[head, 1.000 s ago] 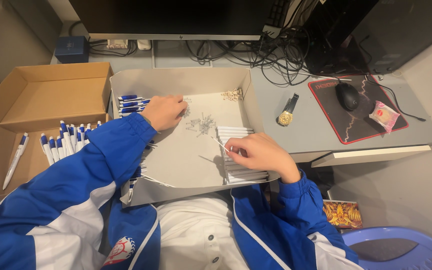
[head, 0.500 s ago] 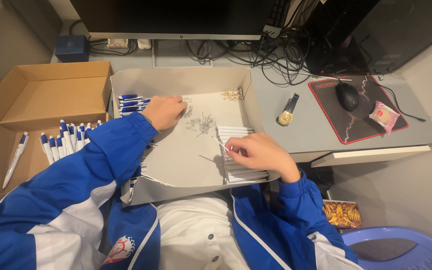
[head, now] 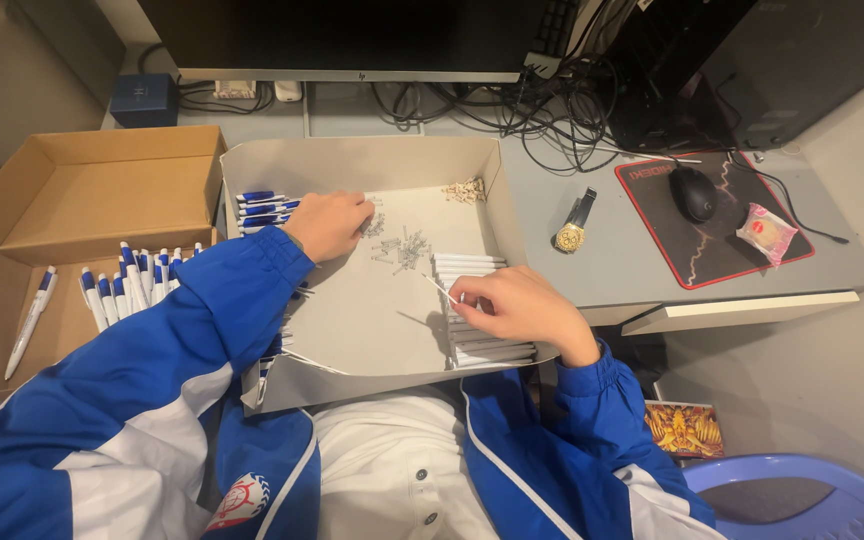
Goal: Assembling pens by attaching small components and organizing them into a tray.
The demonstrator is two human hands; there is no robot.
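A shallow grey cardboard tray (head: 362, 155) lies on my lap and the desk edge. My left hand (head: 330, 224) rests knuckles-up inside it, fingertips at a scatter of small metal springs (head: 400, 248). Blue-and-white pen parts (head: 264, 209) lie just left of that hand. My right hand (head: 514, 306) sits over a stack of white pen tubes (head: 472, 268) at the tray's right side and pinches one thin white refill (head: 439, 289) that points up-left. A small heap of pale tips (head: 465, 190) lies near the tray's far wall.
An open brown cardboard box (head: 92, 190) at the left holds several finished blue-and-white pens (head: 132, 283). On the desk to the right lie a wristwatch (head: 574, 222), a black mouse (head: 695, 193) on a red-edged mat, a wrapped snack (head: 766, 231), and tangled cables (head: 512, 105) under the monitor.
Both hands stay almost where they were. The right hand's fingers shift slightly on the thin white refill above the tube stack.
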